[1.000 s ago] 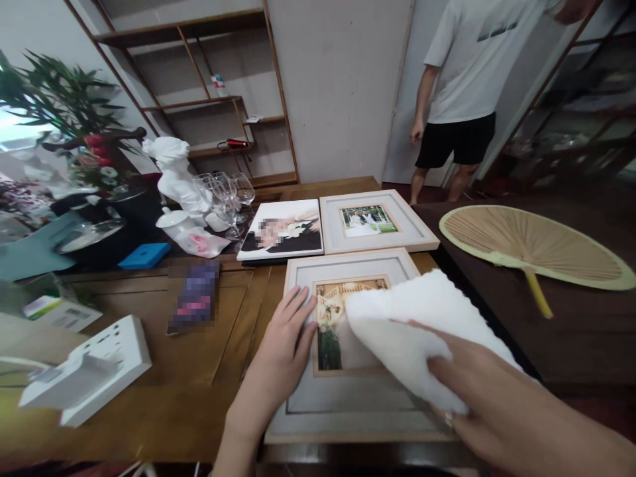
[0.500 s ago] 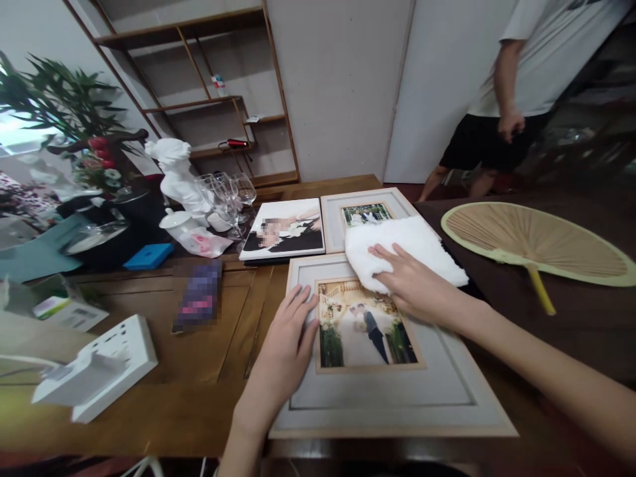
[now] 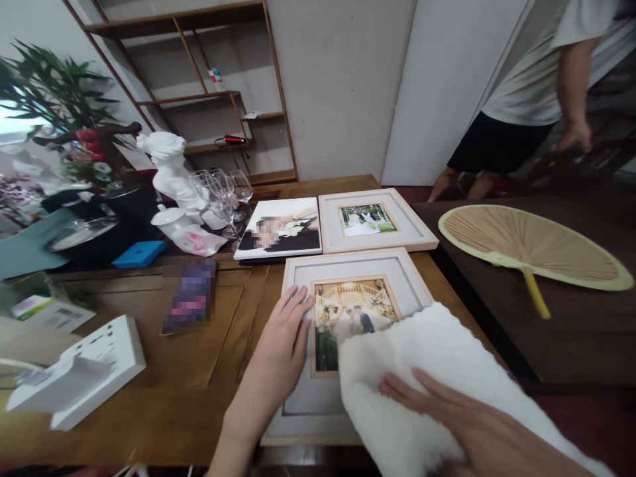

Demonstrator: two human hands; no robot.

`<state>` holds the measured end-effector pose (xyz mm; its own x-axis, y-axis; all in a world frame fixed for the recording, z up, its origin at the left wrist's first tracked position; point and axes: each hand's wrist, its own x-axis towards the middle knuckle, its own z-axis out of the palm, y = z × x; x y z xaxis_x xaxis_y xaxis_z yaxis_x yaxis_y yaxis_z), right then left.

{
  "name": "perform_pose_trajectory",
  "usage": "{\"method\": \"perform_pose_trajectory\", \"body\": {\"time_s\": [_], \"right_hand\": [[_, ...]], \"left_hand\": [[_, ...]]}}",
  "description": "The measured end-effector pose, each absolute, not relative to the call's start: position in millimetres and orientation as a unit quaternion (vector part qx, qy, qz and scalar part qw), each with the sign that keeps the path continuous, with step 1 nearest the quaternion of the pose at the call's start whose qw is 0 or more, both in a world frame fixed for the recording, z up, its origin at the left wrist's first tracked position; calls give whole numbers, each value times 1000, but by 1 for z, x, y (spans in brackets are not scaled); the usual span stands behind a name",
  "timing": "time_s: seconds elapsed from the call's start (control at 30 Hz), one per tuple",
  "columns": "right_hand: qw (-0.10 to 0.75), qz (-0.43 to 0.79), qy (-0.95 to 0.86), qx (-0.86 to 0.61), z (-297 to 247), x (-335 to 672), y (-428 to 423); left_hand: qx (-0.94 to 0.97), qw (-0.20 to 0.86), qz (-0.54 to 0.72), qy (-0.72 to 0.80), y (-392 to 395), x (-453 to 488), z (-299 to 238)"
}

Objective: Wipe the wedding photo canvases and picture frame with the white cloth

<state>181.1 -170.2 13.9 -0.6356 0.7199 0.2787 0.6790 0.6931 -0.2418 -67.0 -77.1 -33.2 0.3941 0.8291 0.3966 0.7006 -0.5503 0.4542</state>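
Observation:
A framed wedding photo point(image 3: 328, 318) lies face up on the wooden table in front of me. My left hand point(image 3: 281, 334) rests flat on its left border, fingers stretched out and slightly apart. On the lower right of the frame lies a fluffy white cloth point(image 3: 447, 338), covering part of the picture and the frame's right side. My right hand point(image 3: 447, 404) presses on the cloth and holds it, with its fingers extended over the fabric; the fingers' undersides are hidden. Just beyond are a second framed photo point(image 3: 368, 220) and a white-edged photo panel point(image 3: 283, 228).
A hand fan point(image 3: 536, 245) lies on the dark surface at right. Wine glasses point(image 3: 228, 192), a white bust point(image 3: 171, 172) and a blue box point(image 3: 139, 254) stand back left. A power strip point(image 3: 99, 371) sits front left. Another person point(image 3: 527, 99) stands beyond the table.
My right hand and the cloth have come toward me, down the frame's right side, uncovering the second framed photo. My left hand stays on the frame. The other person has shifted right.

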Motion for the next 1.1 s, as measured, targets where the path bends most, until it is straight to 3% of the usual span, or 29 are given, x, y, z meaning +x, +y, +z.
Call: {"method": "perform_pose_trajectory", "body": {"time_s": [0.17,0.43,0.6,0.87,1.1], "right_hand": [[136,64,-905,-399,11,172,-144],[157,-81,-867,-466,6,185,-45],[94,-102,-888,-439,12,180,-14],[37,-38,-915,-400,2,171,-75],[116,37,-927,-354,-4,182,-171]], "left_hand": [[830,116,284,466,-77,-68,-31],[826,135,267,478,-75,-69,-29],[828,120,277,472,-74,-69,-31],[827,110,289,470,-75,-67,-32],[825,114,300,466,-76,-68,-34]]}}
